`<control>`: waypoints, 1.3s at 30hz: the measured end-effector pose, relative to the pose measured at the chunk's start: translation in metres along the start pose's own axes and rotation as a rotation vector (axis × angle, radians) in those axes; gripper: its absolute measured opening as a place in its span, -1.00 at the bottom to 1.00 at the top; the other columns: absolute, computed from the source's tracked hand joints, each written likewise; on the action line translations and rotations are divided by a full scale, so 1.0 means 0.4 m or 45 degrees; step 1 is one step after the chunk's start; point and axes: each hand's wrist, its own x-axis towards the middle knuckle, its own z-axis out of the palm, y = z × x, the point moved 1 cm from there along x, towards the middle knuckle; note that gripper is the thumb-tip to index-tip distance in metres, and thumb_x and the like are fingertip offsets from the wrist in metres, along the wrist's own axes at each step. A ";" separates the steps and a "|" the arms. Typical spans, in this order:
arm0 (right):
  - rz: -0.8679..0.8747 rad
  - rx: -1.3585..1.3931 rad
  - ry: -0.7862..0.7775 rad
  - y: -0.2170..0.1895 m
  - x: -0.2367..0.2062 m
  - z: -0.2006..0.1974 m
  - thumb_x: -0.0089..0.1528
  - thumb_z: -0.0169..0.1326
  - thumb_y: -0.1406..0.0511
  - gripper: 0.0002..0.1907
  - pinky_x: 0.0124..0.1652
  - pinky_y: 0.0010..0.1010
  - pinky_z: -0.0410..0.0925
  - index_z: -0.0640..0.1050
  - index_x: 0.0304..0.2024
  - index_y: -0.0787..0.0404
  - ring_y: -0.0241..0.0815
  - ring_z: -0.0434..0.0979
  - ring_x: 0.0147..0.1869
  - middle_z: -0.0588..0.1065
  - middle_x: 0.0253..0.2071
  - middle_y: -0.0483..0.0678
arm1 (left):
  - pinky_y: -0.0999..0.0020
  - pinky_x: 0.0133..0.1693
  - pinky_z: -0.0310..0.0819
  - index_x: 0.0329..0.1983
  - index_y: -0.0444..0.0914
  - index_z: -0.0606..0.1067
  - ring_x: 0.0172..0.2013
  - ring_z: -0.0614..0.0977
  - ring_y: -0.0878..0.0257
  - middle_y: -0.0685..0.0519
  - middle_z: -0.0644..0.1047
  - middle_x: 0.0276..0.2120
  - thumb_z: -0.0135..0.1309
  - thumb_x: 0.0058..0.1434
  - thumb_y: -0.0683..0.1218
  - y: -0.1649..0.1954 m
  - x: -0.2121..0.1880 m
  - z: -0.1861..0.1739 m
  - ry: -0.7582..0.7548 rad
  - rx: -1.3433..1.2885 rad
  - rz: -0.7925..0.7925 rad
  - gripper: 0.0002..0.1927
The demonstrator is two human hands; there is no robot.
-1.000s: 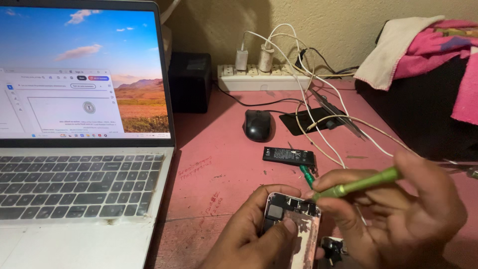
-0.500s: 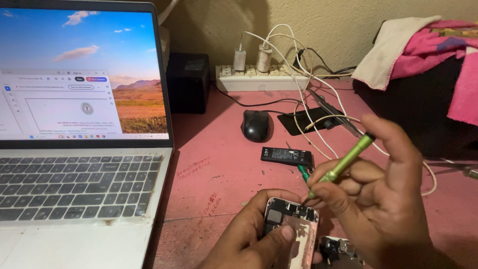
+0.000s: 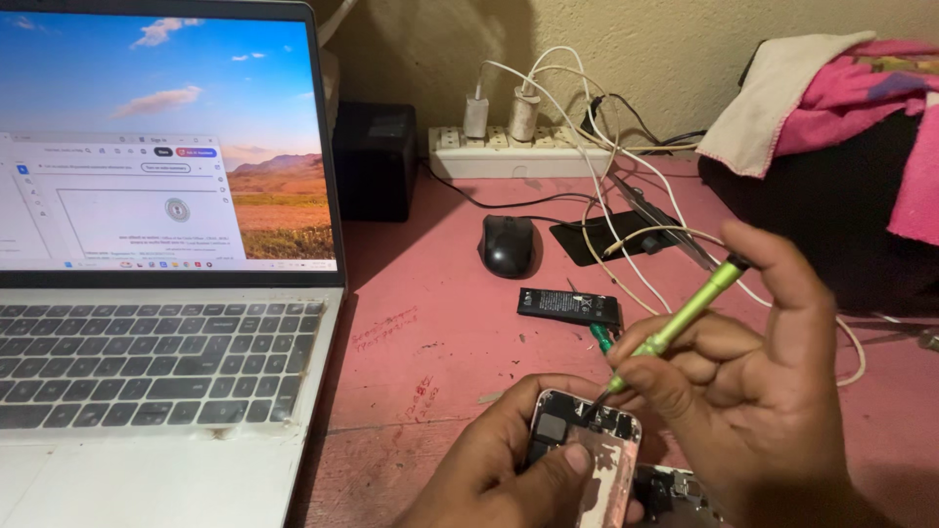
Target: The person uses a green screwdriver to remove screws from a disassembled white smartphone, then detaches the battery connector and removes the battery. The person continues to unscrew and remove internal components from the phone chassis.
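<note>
My left hand [image 3: 499,469] grips an opened phone body [image 3: 584,445] at the bottom centre, thumb lying across its lower part. My right hand [image 3: 753,391] holds a green screwdriver [image 3: 680,323] tilted steeply, its tip resting in the exposed top of the phone. A flat black phone battery [image 3: 569,306] lies on the pink table [image 3: 421,342] just behind the hands. A second green tool [image 3: 600,337] peeks out beside the battery. Another dark phone part [image 3: 670,494] lies under my right hand, mostly hidden.
An open laptop [image 3: 161,293] fills the left side. A black mouse [image 3: 509,244], a black box [image 3: 376,161], a power strip [image 3: 518,152] with white chargers and cables, and a dark flat pad [image 3: 611,235] sit at the back. Pink and white cloths [image 3: 841,88] cover a dark bundle at right.
My right hand has swung the screwdriver from nearly level to steeply tilted and brought its tip down into the top of the phone. The left hand has kept its hold.
</note>
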 end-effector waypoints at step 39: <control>-0.344 -0.285 0.181 0.004 -0.033 0.010 0.21 0.13 0.56 -0.33 -0.19 -0.46 0.61 0.03 0.20 0.32 -0.10 0.73 -0.21 0.59 -0.21 0.21 | 0.20 0.10 0.61 0.27 -0.34 0.22 0.00 0.67 0.17 -0.17 0.55 0.01 -0.13 0.42 -0.16 -0.044 0.009 -0.019 -0.167 -0.074 0.294 -0.62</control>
